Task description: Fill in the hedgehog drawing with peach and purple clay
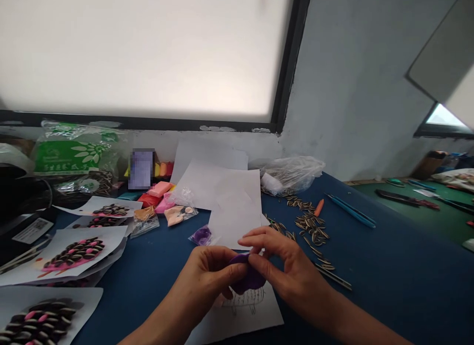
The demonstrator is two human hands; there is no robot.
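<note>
Between my two hands is a flattened piece of purple modelling clay (pixel 250 281), its edge thin and uneven. My left hand (pixel 205 276) pinches its left side between thumb and fingers. The thumb of my right hand (pixel 283 261) presses on the upper right edge, with the fingers curled over behind. Below the clay lies a white sheet with a pencil drawing (pixel 255 318), which the hands and clay partly cover. Just beyond my left hand is a small clear packet of purple clay (pixel 201 235).
Sunflower seeds (pixel 313 226) are strewn on the right, near tweezers (pixel 351 210) and an orange stick (pixel 319 207). Blank white paper (pixel 237 201) lies ahead. Coloured clay packs (pixel 159 192) sit left of it. Seed-picture sheets (pixel 77 251) overlap at the left, before a green seed bag (pixel 74 157).
</note>
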